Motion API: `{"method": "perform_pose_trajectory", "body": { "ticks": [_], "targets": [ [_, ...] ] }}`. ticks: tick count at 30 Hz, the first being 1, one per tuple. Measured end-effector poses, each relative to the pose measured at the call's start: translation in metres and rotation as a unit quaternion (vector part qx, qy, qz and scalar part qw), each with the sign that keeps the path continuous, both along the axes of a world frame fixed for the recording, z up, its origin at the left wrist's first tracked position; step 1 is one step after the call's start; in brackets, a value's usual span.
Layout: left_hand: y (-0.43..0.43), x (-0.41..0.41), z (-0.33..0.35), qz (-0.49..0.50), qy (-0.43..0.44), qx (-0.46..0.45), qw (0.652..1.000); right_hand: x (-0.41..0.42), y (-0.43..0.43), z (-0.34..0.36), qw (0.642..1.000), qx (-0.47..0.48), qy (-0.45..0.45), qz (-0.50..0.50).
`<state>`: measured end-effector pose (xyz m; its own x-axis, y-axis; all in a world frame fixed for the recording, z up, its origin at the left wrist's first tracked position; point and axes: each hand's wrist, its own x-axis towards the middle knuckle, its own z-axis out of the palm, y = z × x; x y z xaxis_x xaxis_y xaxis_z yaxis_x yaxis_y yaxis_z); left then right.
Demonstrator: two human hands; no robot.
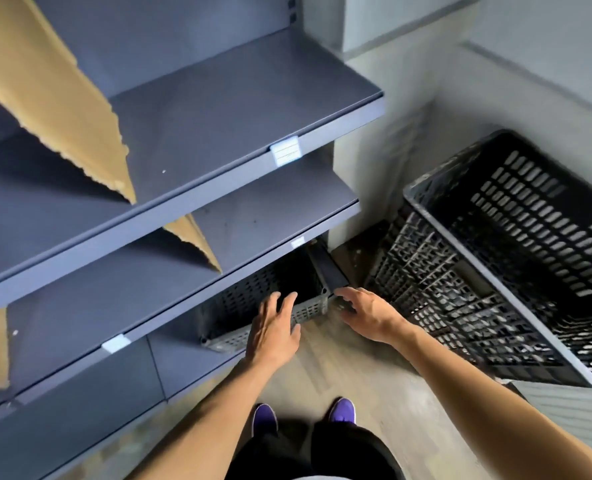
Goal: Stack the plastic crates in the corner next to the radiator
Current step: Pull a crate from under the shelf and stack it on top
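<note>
Crates: two in view. Going left to right. Far left, dark metal shelving point(190, 109) with torn cardboard pieces point(52, 88) lying on the shelves, white label clips on the front edges. Under the lowest shelf, at its right end, a small grey perforated crate point(249, 306) sits on the floor, mostly tucked beneath the shelf, only its near rim and right corner sticking out. Left hand point(273, 327), grip released, fingers spread, reaching over the crate's near rim; contact unclear, looks touching or just short. Right hand point(367, 315), grip also released, fingers at the crate's right corner, nothing grasped. Purple shoes point(305, 414) below on the wood-look floor point(374, 393). Right side: large black slatted crate point(516, 258) standing tilted near the wall corner, well apart from the small one. Radiator not clearly identifiable.

Judgement: step in hand is taking hold of the small crate to pull it out. To do it well, close both hands on opposite rims, slide it straight out toward the feet before lifting so it clears the shelf edge overhead, keep it level.
</note>
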<state>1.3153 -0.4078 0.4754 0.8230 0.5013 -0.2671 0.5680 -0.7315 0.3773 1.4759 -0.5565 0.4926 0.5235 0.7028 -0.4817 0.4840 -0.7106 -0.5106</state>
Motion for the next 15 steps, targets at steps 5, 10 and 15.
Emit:
{"method": "perform_pose_trajectory", "body": {
  "ticks": [5,10,15],
  "targets": [
    [0.030,-0.039,-0.026,0.029,0.023,-0.020,0.999,-0.033,0.041,-0.023,0.999,-0.014,0.009,0.035],
    [0.058,-0.067,-0.068,0.027,0.049,-0.041,0.998,-0.068,0.064,-0.062,0.999,-0.028,0.027,0.024],
    [0.079,-0.081,-0.106,0.010,0.071,-0.042,0.997,-0.088,0.081,-0.108,0.997,-0.064,0.024,0.039]
  ]
}}
